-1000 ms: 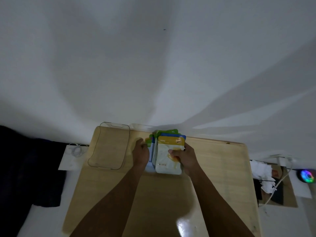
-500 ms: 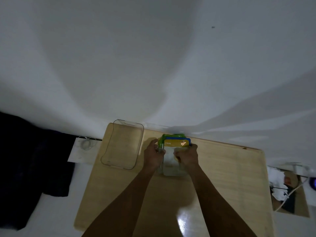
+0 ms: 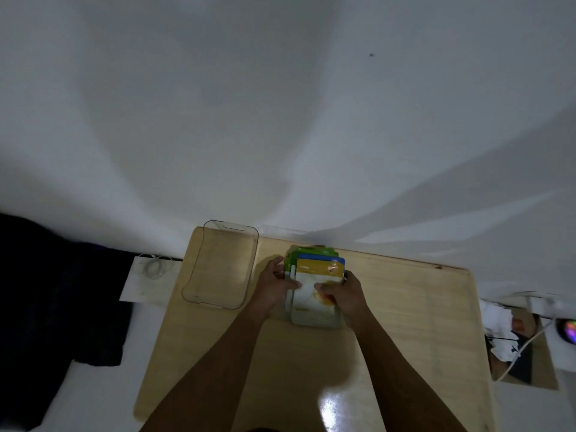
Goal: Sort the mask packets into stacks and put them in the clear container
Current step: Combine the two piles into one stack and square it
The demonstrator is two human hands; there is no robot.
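Two hands are pressed against one stack of mask packets on a wooden table.

The stack is gripped from both sides — the left hand at its left edge, the right hand at its right edge, thumbs laid over the yellow "Honey" packet on top. Green and blue packet edges are seen fanned out behind it. The clear container is seen just left of the stack — nothing inside, not touched by either hand.

Home room (dim), wooden table, white wall
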